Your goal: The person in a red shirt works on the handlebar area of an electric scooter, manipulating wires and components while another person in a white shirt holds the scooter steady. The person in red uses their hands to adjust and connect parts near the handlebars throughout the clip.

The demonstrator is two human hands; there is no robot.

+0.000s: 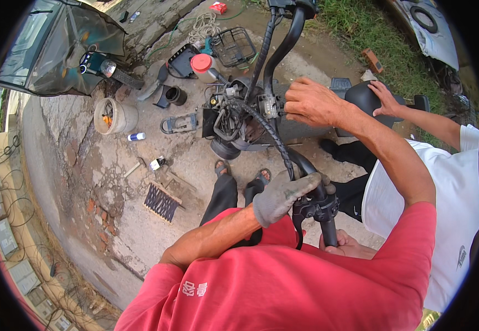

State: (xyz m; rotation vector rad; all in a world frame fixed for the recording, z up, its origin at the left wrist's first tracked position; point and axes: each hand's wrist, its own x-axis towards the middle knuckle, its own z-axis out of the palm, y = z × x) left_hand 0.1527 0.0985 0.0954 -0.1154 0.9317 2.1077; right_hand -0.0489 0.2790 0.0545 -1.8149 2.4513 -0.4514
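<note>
My left hand (285,199), in a grey work glove, is wrapped round the black handlebar (300,161) of a scooter, beside the lever and switch clamp (318,208). My bare right hand (312,102) is closed at the metal handlebar clamp (270,107) in the middle of the bar. What its fingers pinch, if anything, is hidden. A corrugated black cable sleeve (267,128) runs along the bar. Below it the scooter's front is stripped, with bundled wires (229,118) exposed. A person in a white shirt (416,187) has one hand (384,99) on the seat (361,98) and another (349,246) at the bar's grip.
A white bucket (119,117), a hammer (134,167), a white bottle (136,137) and a black grille (162,202) lie on the cracked ground to the left. Beyond the scooter are a red-lidded jar (201,65), a black basket (233,47) and coiled rope (203,27). A covered vehicle (68,49) stands far left.
</note>
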